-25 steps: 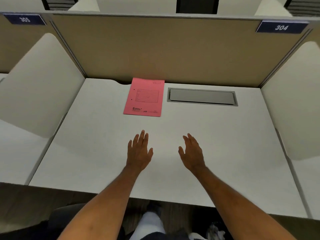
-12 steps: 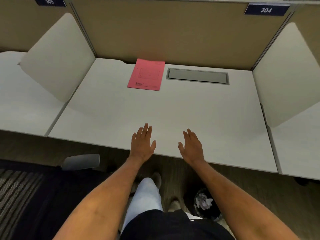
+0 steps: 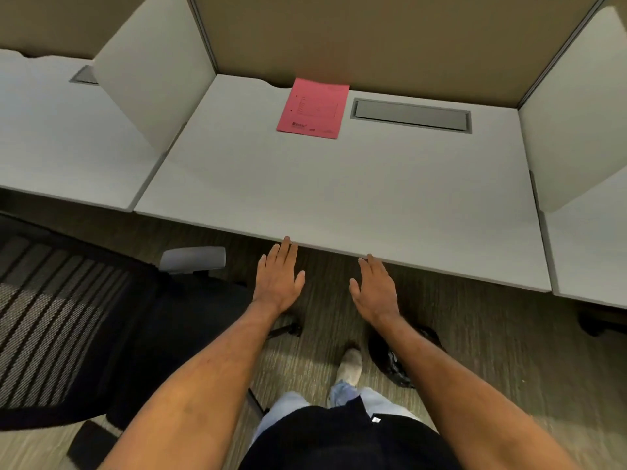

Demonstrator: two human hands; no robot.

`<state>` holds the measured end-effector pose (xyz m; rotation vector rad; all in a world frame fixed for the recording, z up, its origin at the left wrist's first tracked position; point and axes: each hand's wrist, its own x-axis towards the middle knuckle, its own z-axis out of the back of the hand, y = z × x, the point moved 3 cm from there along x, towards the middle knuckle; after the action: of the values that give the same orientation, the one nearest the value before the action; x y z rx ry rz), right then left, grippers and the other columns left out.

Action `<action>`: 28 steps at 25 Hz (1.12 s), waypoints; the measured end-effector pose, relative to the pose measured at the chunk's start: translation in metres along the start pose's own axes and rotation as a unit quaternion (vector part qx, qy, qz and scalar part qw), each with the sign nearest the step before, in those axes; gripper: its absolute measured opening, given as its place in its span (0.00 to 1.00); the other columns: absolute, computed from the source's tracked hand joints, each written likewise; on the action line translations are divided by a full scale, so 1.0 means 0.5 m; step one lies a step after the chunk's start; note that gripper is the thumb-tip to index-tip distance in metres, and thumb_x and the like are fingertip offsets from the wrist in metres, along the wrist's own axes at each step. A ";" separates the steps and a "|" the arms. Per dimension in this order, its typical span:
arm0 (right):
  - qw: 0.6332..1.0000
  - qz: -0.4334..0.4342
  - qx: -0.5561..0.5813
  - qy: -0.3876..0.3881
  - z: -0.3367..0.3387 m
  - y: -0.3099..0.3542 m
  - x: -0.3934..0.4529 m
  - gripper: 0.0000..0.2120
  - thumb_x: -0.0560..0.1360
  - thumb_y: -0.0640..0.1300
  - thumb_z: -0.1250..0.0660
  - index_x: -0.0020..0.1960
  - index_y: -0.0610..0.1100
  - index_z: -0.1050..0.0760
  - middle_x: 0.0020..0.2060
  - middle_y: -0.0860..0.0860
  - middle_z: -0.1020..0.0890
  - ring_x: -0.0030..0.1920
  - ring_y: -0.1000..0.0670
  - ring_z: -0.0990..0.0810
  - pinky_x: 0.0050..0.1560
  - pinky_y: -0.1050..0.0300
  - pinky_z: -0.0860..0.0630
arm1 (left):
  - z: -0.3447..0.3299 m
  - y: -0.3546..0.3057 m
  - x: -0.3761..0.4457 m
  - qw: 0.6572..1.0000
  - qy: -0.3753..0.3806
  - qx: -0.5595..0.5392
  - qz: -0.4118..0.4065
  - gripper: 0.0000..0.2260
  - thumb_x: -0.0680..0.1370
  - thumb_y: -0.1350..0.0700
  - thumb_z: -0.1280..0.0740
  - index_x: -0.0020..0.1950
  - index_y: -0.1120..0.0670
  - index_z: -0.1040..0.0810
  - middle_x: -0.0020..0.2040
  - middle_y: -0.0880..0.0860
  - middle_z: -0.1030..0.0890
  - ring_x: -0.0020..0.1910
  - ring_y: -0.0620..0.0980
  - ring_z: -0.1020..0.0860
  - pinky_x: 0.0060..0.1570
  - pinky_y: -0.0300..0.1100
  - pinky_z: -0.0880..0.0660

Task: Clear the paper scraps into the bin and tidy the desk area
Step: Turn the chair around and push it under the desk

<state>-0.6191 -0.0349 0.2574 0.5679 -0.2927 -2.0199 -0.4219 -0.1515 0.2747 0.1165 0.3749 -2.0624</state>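
Head view: tabletop (image 3: 339, 198) bare of scraps, only pink paper (image 3: 312, 108) flat at the back beside grey slot (image 3: 410, 115); black bin (image 3: 395, 362) on the floor under the right arm, mostly hidden, so what is inside cannot be told. Looks nearly done, maybe just black chair (image 3: 101, 317) on the left to push in. Left hand (image 3: 278, 279) and right hand (image 3: 375, 288) flat, palms down, at the near edge, fingers straight, a little spread, holding nothing.
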 end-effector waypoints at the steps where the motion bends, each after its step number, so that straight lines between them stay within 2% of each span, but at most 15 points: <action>1: 1.000 -0.002 0.004 0.000 -0.012 0.012 -0.022 0.29 0.84 0.52 0.39 0.81 0.44 0.40 0.82 0.46 0.40 0.82 0.44 0.44 0.81 0.44 0.41 | -0.003 0.015 -0.025 1.000 0.002 -0.005 0.000 0.32 0.83 0.44 0.41 0.82 0.53 0.49 0.84 0.54 0.51 0.82 0.55 0.48 0.79 0.58 0.45; 14: 0.999 0.002 0.001 -0.040 -0.230 0.172 -0.430 0.28 0.84 0.51 0.38 0.81 0.43 0.39 0.81 0.44 0.39 0.82 0.43 0.43 0.79 0.42 0.38 | -0.074 0.271 -0.484 0.999 -0.006 -0.004 -0.037 0.31 0.83 0.44 0.41 0.82 0.51 0.49 0.84 0.52 0.51 0.82 0.54 0.48 0.79 0.57 0.46; 20: 1.000 0.012 -0.010 -0.019 -0.299 0.240 -0.567 0.29 0.84 0.52 0.39 0.82 0.45 0.41 0.82 0.46 0.41 0.82 0.45 0.44 0.80 0.44 0.39 | -0.069 0.354 -0.613 1.000 -0.019 0.005 0.000 0.31 0.83 0.44 0.41 0.82 0.51 0.48 0.84 0.52 0.50 0.82 0.54 0.47 0.79 0.57 0.44; 28: 0.999 0.042 -0.019 0.027 -0.379 0.324 -0.635 0.29 0.84 0.53 0.41 0.82 0.46 0.43 0.83 0.48 0.43 0.83 0.46 0.47 0.80 0.45 0.41 | -0.086 0.448 -0.726 0.997 -0.031 -0.014 0.067 0.31 0.83 0.44 0.41 0.83 0.51 0.48 0.84 0.52 0.51 0.82 0.54 0.48 0.80 0.57 0.45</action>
<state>-0.2698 0.1673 0.2497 0.5759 -0.2418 -1.9220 -0.0504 0.0621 0.2712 0.0577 0.3488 -1.9228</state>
